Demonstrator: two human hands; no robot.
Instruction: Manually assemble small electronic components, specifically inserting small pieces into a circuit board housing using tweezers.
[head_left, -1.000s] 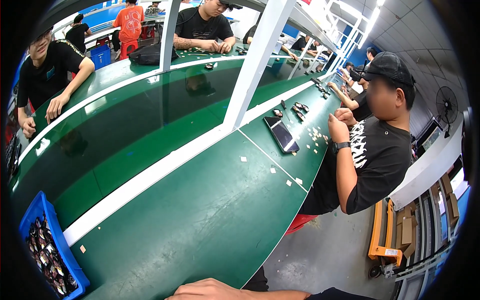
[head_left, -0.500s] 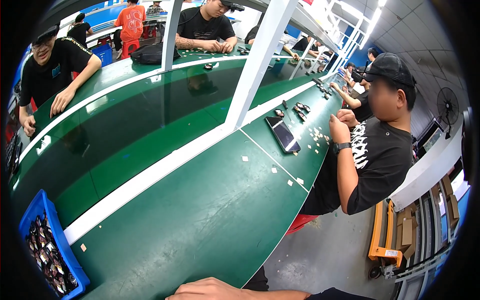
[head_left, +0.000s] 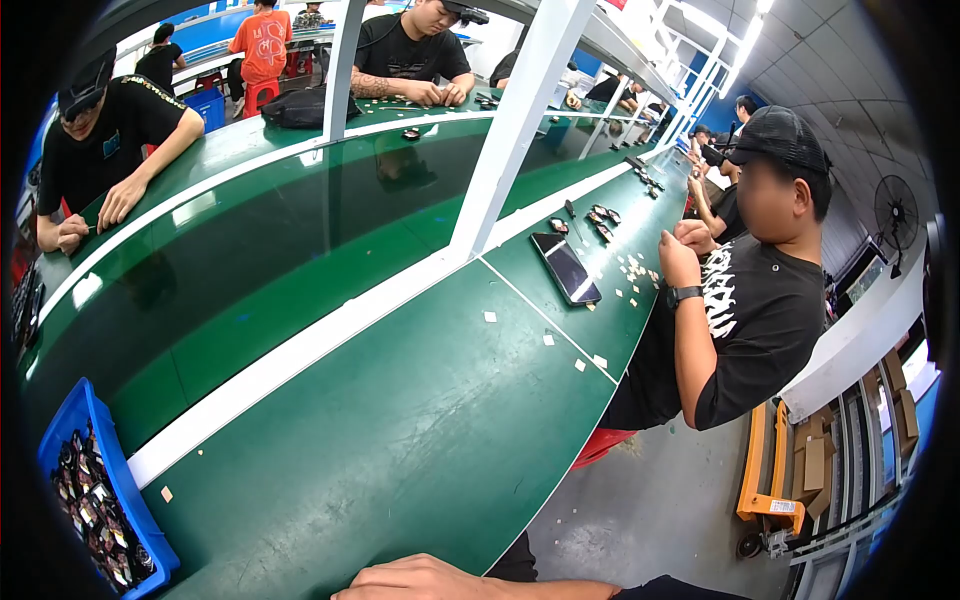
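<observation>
Green tabletop (head_left: 400,400), blue bin (head_left: 119,472), white post (head_left: 515,130), orange pallet jack (head_left: 770,503)

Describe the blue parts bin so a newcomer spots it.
Find the green tabletop with the white rail along it. Follow the rail to the picture's lower left; the blue bin sits there. It's far nearer than the background's blue crate, and small dark parts fill it.
</observation>
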